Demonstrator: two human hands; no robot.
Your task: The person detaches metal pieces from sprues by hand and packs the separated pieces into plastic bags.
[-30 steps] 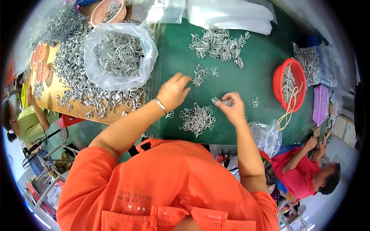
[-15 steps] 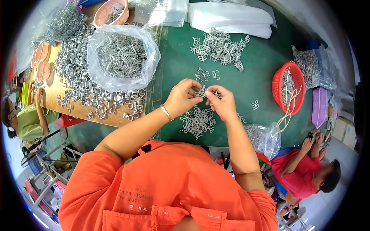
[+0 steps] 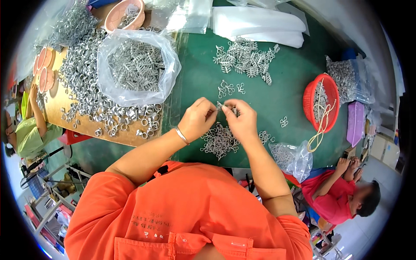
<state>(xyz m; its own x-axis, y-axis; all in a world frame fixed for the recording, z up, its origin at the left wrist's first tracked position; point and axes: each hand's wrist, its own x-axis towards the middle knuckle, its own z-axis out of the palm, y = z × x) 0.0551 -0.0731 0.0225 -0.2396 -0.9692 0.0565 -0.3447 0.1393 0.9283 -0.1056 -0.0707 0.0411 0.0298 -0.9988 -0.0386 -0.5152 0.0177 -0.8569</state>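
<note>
My left hand (image 3: 197, 120), a bangle on its wrist, pinches a small silver metal piece (image 3: 219, 105) over the green tabletop. Opposite it, my right hand (image 3: 242, 120) has thumb and fingers closed on the same piece, its fingertips touching there. The fingers mostly cover its shape. Just below my hands lies a heap of small looped silver metal pieces (image 3: 219, 142). Beyond them are a few loose curled pieces (image 3: 226, 89) and, farther off, a pile of branch-shaped silver pieces (image 3: 245, 58).
To the left, a clear plastic bag (image 3: 173, 63) full of branch-shaped pieces stands by many silver rings (image 3: 82, 73). At right are a red basket (image 3: 308, 108) with a pale cord, a small plastic bag (image 3: 303, 160) and a purple bin (image 3: 355, 123). Two people sit at either side.
Both hands have shifted slightly left and nearer to me, closing together around the piece. The view has moved a little.
</note>
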